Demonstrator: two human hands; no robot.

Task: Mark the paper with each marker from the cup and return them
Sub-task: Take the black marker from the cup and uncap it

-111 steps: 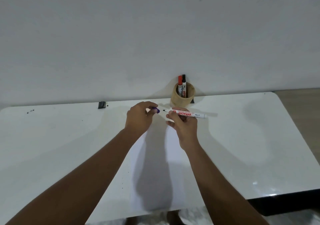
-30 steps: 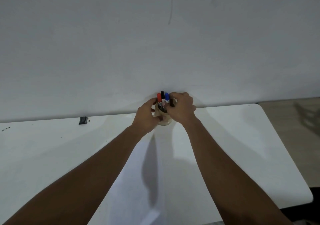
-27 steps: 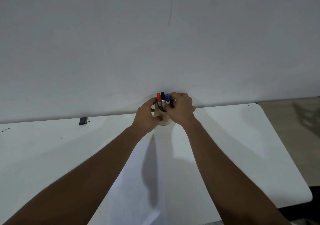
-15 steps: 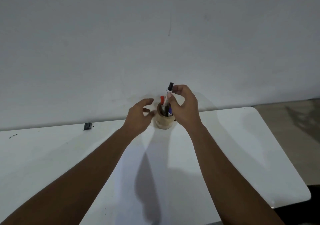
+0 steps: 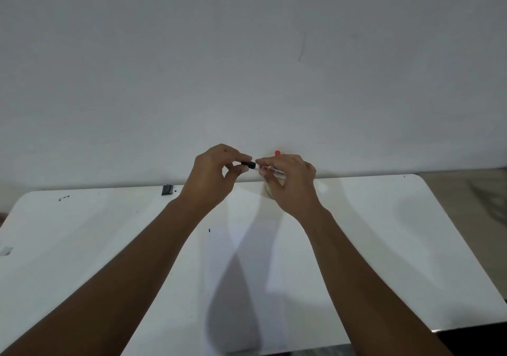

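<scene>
One marker [image 5: 270, 169], two hands

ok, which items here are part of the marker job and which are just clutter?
Job:
- black-capped marker, held by right hand
- its cap, pinched by left hand
- cup, mostly hidden behind the right hand
- red marker poking up
- paper

Lying about:
- small black object near the table's far edge
- dark specks
</scene>
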